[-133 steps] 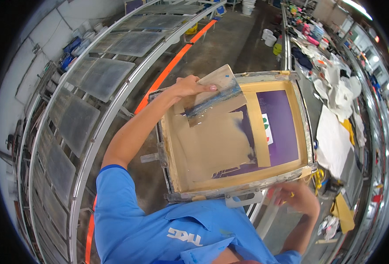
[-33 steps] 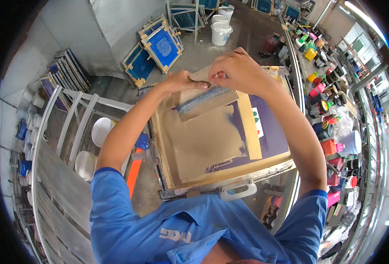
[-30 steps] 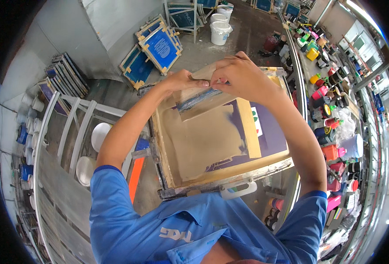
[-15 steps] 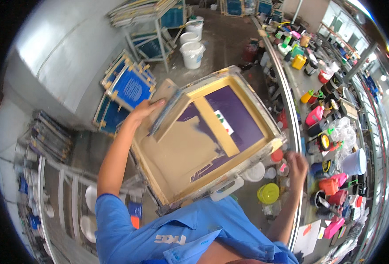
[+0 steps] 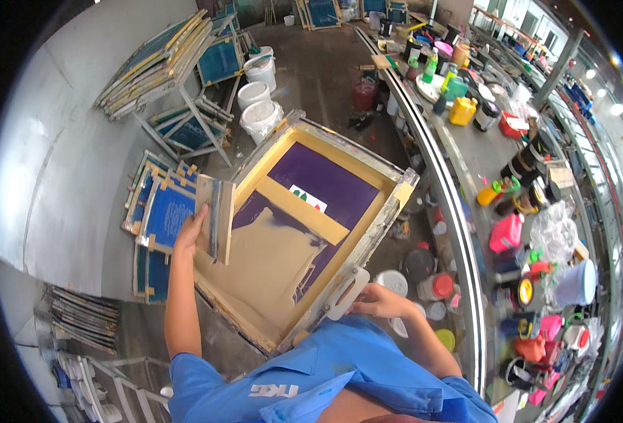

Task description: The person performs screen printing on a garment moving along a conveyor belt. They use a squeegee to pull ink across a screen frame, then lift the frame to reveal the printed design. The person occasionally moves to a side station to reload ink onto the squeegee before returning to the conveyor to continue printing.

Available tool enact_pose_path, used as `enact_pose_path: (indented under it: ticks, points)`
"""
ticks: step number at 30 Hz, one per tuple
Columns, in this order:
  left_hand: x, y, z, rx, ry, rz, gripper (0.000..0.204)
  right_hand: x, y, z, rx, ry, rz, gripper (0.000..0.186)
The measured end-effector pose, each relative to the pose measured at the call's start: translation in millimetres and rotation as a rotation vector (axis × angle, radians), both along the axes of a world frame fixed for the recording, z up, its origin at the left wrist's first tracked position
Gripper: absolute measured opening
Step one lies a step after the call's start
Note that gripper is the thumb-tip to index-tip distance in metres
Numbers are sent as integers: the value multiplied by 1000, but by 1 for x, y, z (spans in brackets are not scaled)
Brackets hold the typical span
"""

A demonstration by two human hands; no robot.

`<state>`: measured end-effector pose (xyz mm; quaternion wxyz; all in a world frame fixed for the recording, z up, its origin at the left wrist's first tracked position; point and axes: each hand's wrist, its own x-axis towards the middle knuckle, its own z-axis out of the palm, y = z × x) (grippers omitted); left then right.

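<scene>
My left hand is shut on a stained, flat-bladed squeegee at the left rim of a screen-printing frame, which I hold tilted before my chest. Inside it are a purple area, a cream tape strip beside a small white label with coloured shapes, and spread beige ink. My right hand is beside the white handle on the near right edge, fingers curled, their tips partly hidden; what they grip is unclear.
Stacked screens and blue screens stand along the left wall, near white buckets. A long railed bench on the right bears several bottles and tubs, with more containers underneath. A metal rack is lower left.
The view and frame have turned. My right hand has left the squeegee and dropped to the frame's near right edge; my left hand still holds the squeegee, now farther left and lower.
</scene>
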<state>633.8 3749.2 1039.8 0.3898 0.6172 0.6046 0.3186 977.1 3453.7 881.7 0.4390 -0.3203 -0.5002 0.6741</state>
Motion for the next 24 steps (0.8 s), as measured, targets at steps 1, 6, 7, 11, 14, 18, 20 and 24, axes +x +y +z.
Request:
enact_pose_path:
  ticks: [1,6,7,11,14,18,20,24]
  points:
    - [7,25,5,13,-31,-4,88,11,28,9,30,46,3,28]
    - [25,141,18,-47,-110,39,92,32,142,34,47,202,-106,32]
    - [31,160,23,-32,-77,54,93,37,164,44,71,183,-198,30]
    - [74,227,39,-71,-73,43,100,50,210,54,-39,123,-307,29]
    - [74,288,41,-72,-52,22,104,78,264,83,2,-3,-319,32]
    - [95,380,42,-192,-100,-38,104,111,324,52,44,91,-346,34]
    - [140,385,59,-129,-76,-34,104,126,350,41,-1,126,-429,34]
    - [199,414,97,-4,-34,34,102,177,423,33,-20,106,-447,34]
